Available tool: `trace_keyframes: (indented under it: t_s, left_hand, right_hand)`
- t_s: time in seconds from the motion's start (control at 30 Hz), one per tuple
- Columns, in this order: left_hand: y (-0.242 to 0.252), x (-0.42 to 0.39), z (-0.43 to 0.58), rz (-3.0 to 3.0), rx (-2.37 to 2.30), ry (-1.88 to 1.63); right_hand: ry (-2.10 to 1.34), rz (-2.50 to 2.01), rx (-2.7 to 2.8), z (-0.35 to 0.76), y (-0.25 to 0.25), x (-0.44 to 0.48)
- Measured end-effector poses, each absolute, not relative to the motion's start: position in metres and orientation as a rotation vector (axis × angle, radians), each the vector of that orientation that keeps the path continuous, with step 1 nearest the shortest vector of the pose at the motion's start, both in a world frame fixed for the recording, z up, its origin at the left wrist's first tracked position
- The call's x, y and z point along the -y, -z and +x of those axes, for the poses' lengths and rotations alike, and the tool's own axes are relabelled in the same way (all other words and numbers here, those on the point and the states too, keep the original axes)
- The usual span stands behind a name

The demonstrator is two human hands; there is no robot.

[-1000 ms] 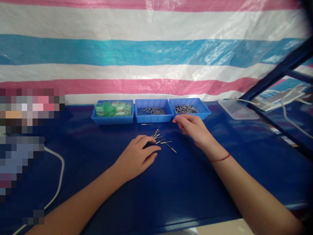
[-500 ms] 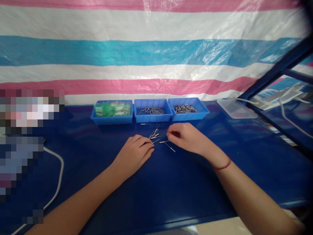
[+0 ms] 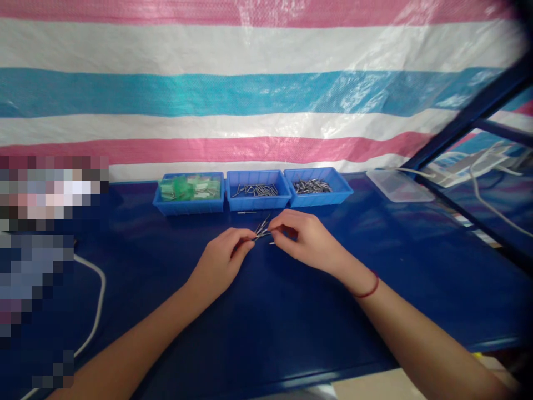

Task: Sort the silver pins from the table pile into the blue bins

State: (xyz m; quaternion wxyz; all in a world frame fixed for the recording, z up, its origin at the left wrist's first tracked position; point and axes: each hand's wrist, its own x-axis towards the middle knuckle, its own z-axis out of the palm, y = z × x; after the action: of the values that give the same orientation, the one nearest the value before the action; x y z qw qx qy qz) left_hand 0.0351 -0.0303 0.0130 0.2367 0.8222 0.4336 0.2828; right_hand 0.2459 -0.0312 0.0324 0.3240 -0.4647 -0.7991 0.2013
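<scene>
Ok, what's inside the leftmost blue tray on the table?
The leftmost blue tray holds a heap of small translucent green and pale plastic pieces, piled to about rim height. Its floor and anything beneath the heap are covered, and the near wall hides the lower layers.

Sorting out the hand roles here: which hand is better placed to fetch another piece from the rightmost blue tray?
Probably the right hand: it lies just before the rightmost blue tray, while the left hand sits farther left, by the loose pins.
</scene>
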Motion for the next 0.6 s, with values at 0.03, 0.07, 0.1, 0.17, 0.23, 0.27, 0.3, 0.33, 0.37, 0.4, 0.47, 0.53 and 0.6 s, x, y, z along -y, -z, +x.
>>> trace_keyframes:
  t_s: [0.03,0.07,0.1,0.17,0.23,0.27,0.3,0.33,0.37,0.4,0.47,0.53,0.6]
  left_hand:
    - [-0.013,0.03,0.035,2.202,-1.193,-0.801]
    - [-0.013,0.03,0.035,2.158,-1.193,-0.819]
    - [-0.013,0.03,0.035,2.121,-1.189,-0.834]
    - [-0.012,0.03,0.035,2.067,-1.169,-0.852]
    - [-0.011,0.031,0.035,2.037,-1.142,-0.862]
    - [-0.011,0.031,0.035,2.026,-1.132,-0.864]
    - [-0.011,0.031,0.035,2.015,-1.123,-0.868]
    - [-0.011,0.032,0.035,2.003,-1.117,-0.869]
    - [-0.011,0.032,0.035,1.99,-1.114,-0.871]
    - [-0.012,0.032,0.035,1.977,-1.113,-0.87]
    - [-0.014,0.033,0.036,1.965,-1.11,-0.865]
    - [-0.016,0.034,0.038,1.973,-1.096,-0.851]
    - [-0.018,0.034,0.039,1.987,-1.072,-0.837]
  right_hand:
    - [-0.569,-1.193,2.045,0.242,-0.03,0.032]
    - [-0.62,-1.176,1.999,0.238,-0.028,0.033]
    - [-0.672,-1.165,1.954,0.235,-0.027,0.034]
    - [-0.765,-1.15,1.876,0.23,-0.024,0.036]
    - [-0.818,-1.143,1.815,0.227,-0.024,0.038]
    - [-0.83,-1.142,1.792,0.226,-0.024,0.039]
    - [-0.836,-1.143,1.772,0.225,-0.025,0.039]
    - [-0.839,-1.144,1.757,0.225,-0.025,0.04]
    - [-0.841,-1.145,1.745,0.224,-0.026,0.04]
    - [-0.845,-1.144,1.738,0.224,-0.026,0.041]
    - [-0.85,-1.137,1.732,0.224,-0.027,0.042]
    - [-0.846,-1.125,1.736,0.224,-0.028,0.043]
    - [-0.84,-1.115,1.745,0.224,-0.028,0.043]
